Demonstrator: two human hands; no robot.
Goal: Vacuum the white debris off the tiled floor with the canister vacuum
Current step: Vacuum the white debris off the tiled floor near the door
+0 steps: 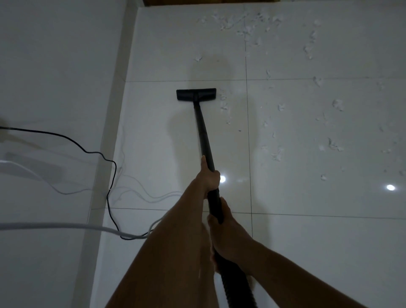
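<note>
A black vacuum wand [203, 132] runs from my hands down to a flat black floor nozzle [196, 94] resting on the glossy white tiled floor [307, 241]. My left hand [209, 178] grips the wand higher up, and my right hand [226, 235] grips it lower, near where the ribbed black hose [237, 290] begins. White debris [248, 28] lies scattered at the far right and down the right side [331, 145], with a few bits just right of the nozzle [224, 103]. The canister is out of view.
A white wall [55, 66] with a skirting strip runs along the left. A black cord [109, 175] and a white cable [66, 226] trail across the floor at the left, by my left forearm. Dark wood shows at the top edge [208, 1].
</note>
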